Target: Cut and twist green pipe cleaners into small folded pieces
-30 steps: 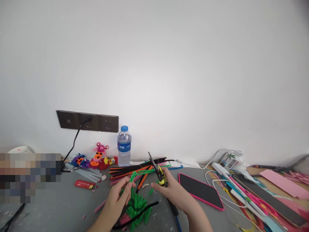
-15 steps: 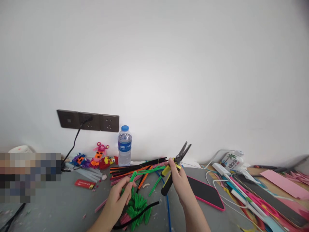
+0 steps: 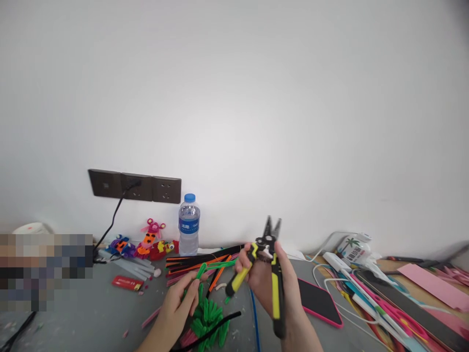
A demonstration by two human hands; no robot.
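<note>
My right hand [image 3: 273,283] is closed around yellow-and-black pliers [image 3: 269,264], held upright above the table with the jaws pointing up and the handles spread apart. My left hand [image 3: 179,303] rests on the table and pinches a bent green pipe cleaner [image 3: 201,272]. Just to its right lies a bundle of folded green pipe cleaner pieces [image 3: 208,318] with a black pipe cleaner [image 3: 216,326] across it. Long black, orange and green pipe cleaners [image 3: 200,260] lie behind both hands.
A water bottle [image 3: 189,225] stands by the wall under a row of sockets [image 3: 134,186]. Small colourful figures [image 3: 148,242] and a red lighter [image 3: 127,282] lie at the left. A pink-edged phone [image 3: 320,300], cables, a charger [image 3: 351,249] and pink scissors [image 3: 395,313] crowd the right.
My right hand has lifted the pliers off the table and turned them upright, jaws now pointing up and handles spread. My left hand has stayed on the green pipe cleaner.
</note>
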